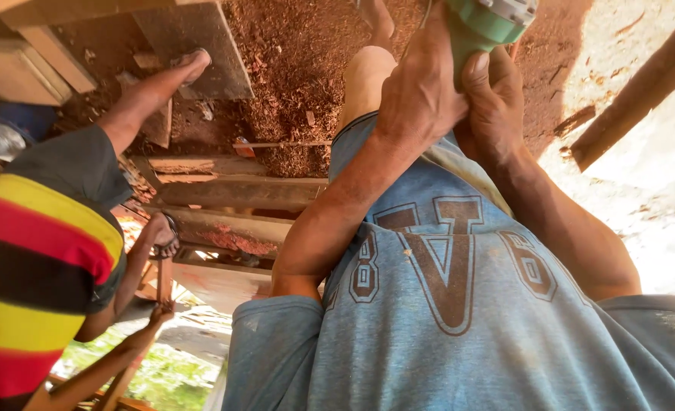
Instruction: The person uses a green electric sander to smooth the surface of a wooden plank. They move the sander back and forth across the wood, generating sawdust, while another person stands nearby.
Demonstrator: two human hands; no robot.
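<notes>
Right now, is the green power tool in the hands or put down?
In hand: the left hand and right hand both wrap the green power tool.

Hard daylight falls from the right side of the view, where the pale ground point(642, 183) glares almost white and loses its texture. The blue shirt point(459, 304) and both forearms are evenly lit, with soft shadow between the arms. The upper left under the planks point(238, 190) sits in dim shade. The striped shirt point(33, 281) at the left edge looks soft and stretched. Greenery at the bottom is overexposed and blurred.
</notes>
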